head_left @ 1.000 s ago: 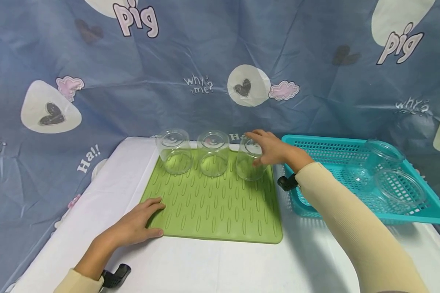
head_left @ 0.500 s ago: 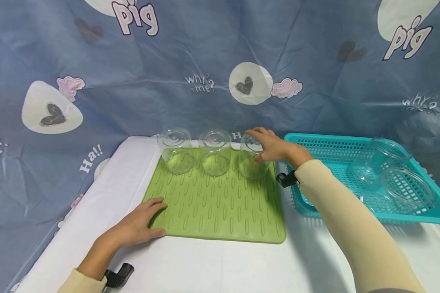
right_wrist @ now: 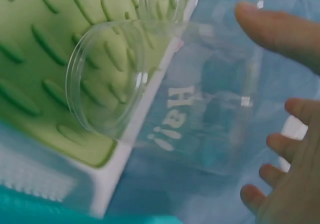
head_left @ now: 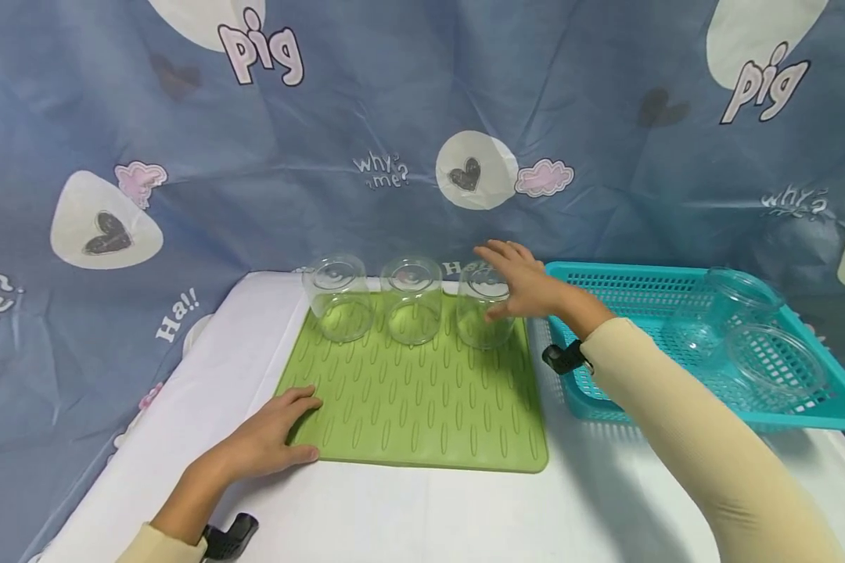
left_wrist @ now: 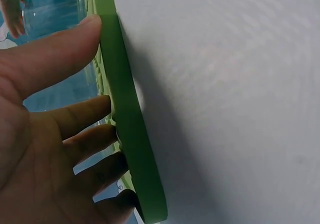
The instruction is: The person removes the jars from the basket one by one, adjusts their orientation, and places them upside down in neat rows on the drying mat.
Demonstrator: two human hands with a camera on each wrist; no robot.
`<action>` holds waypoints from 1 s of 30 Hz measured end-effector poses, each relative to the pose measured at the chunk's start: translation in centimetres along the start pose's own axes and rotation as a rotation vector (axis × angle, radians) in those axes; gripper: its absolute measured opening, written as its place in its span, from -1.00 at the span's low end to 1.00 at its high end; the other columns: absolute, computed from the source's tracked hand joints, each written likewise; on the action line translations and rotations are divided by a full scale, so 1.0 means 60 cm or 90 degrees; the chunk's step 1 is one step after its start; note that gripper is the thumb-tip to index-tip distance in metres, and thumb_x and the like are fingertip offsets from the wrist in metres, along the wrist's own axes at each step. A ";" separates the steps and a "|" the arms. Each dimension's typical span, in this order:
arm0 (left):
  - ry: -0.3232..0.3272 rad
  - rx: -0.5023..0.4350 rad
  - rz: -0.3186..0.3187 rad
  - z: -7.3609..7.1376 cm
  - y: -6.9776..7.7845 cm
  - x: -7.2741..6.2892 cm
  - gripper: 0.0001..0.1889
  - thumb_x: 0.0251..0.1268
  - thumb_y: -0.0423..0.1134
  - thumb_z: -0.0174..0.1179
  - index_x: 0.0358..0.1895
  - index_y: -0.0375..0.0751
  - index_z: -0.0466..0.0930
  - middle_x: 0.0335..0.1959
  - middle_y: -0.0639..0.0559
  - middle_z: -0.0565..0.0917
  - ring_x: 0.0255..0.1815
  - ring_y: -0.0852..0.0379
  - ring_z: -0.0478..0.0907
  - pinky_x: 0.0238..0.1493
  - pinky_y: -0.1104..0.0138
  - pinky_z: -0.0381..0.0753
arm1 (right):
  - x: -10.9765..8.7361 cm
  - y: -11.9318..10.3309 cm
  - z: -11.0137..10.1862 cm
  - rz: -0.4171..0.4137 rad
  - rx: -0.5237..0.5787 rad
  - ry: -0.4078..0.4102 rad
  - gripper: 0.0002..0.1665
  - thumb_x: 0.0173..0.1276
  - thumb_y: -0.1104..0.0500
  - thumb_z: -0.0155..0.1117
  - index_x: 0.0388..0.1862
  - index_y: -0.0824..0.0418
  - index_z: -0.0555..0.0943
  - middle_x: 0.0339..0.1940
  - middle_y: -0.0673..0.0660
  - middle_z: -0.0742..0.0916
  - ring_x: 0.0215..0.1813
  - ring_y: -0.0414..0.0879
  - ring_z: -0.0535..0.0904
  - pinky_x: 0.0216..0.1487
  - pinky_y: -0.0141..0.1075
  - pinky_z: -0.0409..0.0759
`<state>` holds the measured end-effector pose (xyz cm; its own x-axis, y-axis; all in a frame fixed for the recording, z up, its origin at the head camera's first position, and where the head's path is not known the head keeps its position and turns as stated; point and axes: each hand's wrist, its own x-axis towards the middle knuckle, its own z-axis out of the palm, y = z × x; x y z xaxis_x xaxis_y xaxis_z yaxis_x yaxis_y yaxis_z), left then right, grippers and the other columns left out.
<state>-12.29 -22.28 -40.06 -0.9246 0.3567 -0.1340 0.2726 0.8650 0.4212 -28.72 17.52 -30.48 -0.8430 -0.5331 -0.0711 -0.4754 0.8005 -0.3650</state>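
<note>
— Head view?
— Count three inverted clear cups (head_left: 411,305) along far edge of green mat (head_left: 408,414), two more in turquoise basket (head_left: 838,420) at right of tabletop (head_left: 408,516). Read on backdrop cloth (head_left: 289,203): "pig", "why me?", "Ha!!"
— Left wrist?
— See left hand (left_wrist: 45,149) spread, palm shown only here, touching mat's near left corner.
— Right wrist?
— Read "Ha!!" whole through rightmost cup (right_wrist: 165,101), partly covered in head view; see right hand (right_wrist: 302,174) spread about base, contact impossible to tell.

Tot. 2 hands: 1 L hand (head_left: 275,434) and 1 R hand (head_left: 524,285). Betw. them, 1 green mat (head_left: 429,407). Clear cups (head_left: 411,301): 3 pcs, namely 1 at R hand and 2 to the left of it. To the right of R hand, 1 teal basket (head_left: 623,270), with min. 2 basket cups (head_left: 728,309) inside, overlapping. Blk wrist devices (head_left: 231,538): 2 pcs, 1 per hand.
</note>
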 end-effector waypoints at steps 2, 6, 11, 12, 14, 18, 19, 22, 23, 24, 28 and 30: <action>0.003 0.000 -0.004 0.002 -0.001 -0.001 -0.23 0.07 -0.04 0.46 0.33 -0.32 0.42 0.45 -0.31 0.35 0.44 -0.43 0.27 0.34 -0.26 0.40 | -0.021 -0.007 -0.005 -0.005 -0.038 0.015 0.21 0.17 0.01 0.53 0.64 0.07 0.00 0.66 0.28 -0.02 0.65 0.34 -0.26 0.46 0.47 -0.02; 0.009 0.000 -0.004 0.003 -0.002 -0.003 -0.24 0.07 -0.05 0.45 0.33 -0.32 0.43 0.44 -0.31 0.35 0.44 -0.43 0.28 0.34 -0.26 0.40 | -0.080 -0.012 -0.010 -0.026 -0.107 0.030 0.11 0.19 0.05 0.52 0.60 0.11 0.10 0.64 0.31 0.05 0.63 0.37 -0.20 0.39 0.50 0.09; 0.003 -0.006 -0.010 0.006 -0.001 -0.004 -0.23 0.07 -0.04 0.46 0.33 -0.33 0.43 0.45 -0.32 0.34 0.45 -0.43 0.26 0.35 -0.26 0.38 | -0.167 0.004 0.001 -0.067 -0.137 0.087 0.04 0.16 0.08 0.54 0.55 0.13 0.21 0.59 0.31 0.18 0.60 0.40 -0.06 0.28 0.55 0.19; 0.001 -0.005 -0.012 0.006 -0.001 -0.003 -0.23 0.07 -0.04 0.46 0.33 -0.33 0.43 0.45 -0.32 0.34 0.45 -0.43 0.26 0.35 -0.26 0.38 | -0.184 0.009 0.001 -0.070 -0.139 0.104 0.03 0.14 0.09 0.55 0.53 0.14 0.23 0.58 0.31 0.20 0.59 0.40 -0.03 0.27 0.56 0.20; -0.001 -0.004 -0.014 0.005 -0.001 -0.003 -0.24 0.08 -0.04 0.46 0.33 -0.32 0.42 0.45 -0.32 0.34 0.45 -0.42 0.26 0.34 -0.26 0.39 | -0.212 0.022 0.000 -0.081 -0.139 0.151 0.02 0.11 0.10 0.57 0.51 0.15 0.27 0.55 0.33 0.25 0.56 0.40 0.02 0.26 0.53 0.21; 0.004 -0.003 -0.011 0.001 -0.005 -0.003 -0.24 0.07 -0.05 0.46 0.33 -0.32 0.43 0.44 -0.31 0.35 0.43 -0.42 0.28 0.32 -0.25 0.42 | -0.256 0.059 -0.011 -0.081 -0.127 0.234 0.04 0.04 0.16 0.60 0.49 0.18 0.29 0.53 0.35 0.28 0.53 0.40 0.04 0.28 0.51 0.13; 0.006 -0.004 -0.010 0.001 -0.006 -0.004 -0.24 0.07 -0.05 0.46 0.33 -0.32 0.43 0.43 -0.31 0.35 0.43 -0.43 0.29 0.31 -0.25 0.43 | -0.266 0.070 -0.014 -0.077 -0.123 0.249 0.06 0.03 0.18 0.60 0.49 0.18 0.28 0.53 0.36 0.28 0.54 0.40 0.04 0.30 0.51 0.10; 0.011 -0.004 -0.004 0.001 -0.008 -0.004 -0.25 0.08 -0.05 0.46 0.32 -0.32 0.44 0.43 -0.31 0.36 0.42 -0.43 0.29 0.30 -0.26 0.43 | -0.299 0.103 -0.019 -0.049 -0.111 0.281 0.10 0.01 0.21 0.59 0.52 0.19 0.25 0.53 0.39 0.27 0.57 0.42 -0.02 0.38 0.52 -0.02; 0.010 -0.004 -0.003 0.002 -0.008 -0.004 -0.25 0.08 -0.05 0.46 0.33 -0.32 0.43 0.43 -0.31 0.36 0.42 -0.43 0.29 0.31 -0.26 0.43 | -0.311 0.114 -0.019 -0.036 -0.111 0.289 0.10 0.03 0.20 0.58 0.53 0.19 0.23 0.53 0.41 0.26 0.58 0.43 -0.04 0.41 0.52 -0.07; 0.010 -0.006 -0.001 0.002 -0.008 -0.003 -0.25 0.08 -0.05 0.45 0.33 -0.32 0.43 0.43 -0.31 0.35 0.43 -0.42 0.29 0.31 -0.26 0.43 | -0.323 0.123 -0.019 -0.024 -0.113 0.298 0.10 0.06 0.19 0.57 0.54 0.20 0.21 0.52 0.43 0.26 0.58 0.44 -0.05 0.43 0.52 -0.10; 0.013 -0.002 0.004 0.004 -0.006 -0.001 -0.25 0.08 -0.05 0.45 0.33 -0.32 0.43 0.43 -0.31 0.36 0.43 -0.41 0.30 0.32 -0.25 0.42 | -0.361 0.153 -0.017 0.021 -0.126 0.320 0.06 0.16 0.14 0.51 0.56 0.24 0.17 0.51 0.50 0.24 0.57 0.48 -0.06 0.51 0.47 -0.23; 0.015 -0.001 0.005 0.005 -0.006 -0.001 -0.25 0.08 -0.05 0.45 0.32 -0.32 0.44 0.43 -0.31 0.36 0.43 -0.41 0.30 0.32 -0.24 0.42 | -0.375 0.165 -0.017 0.032 -0.136 0.328 0.01 0.22 0.12 0.47 0.55 0.29 0.16 0.50 0.54 0.23 0.55 0.51 -0.04 0.53 0.45 -0.26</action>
<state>-12.26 -22.48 -40.46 -0.9283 0.3553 -0.1098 0.2795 0.8614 0.4242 -14.70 37.73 -31.55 -0.8542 -0.3334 0.3990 -0.4269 0.8878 -0.1722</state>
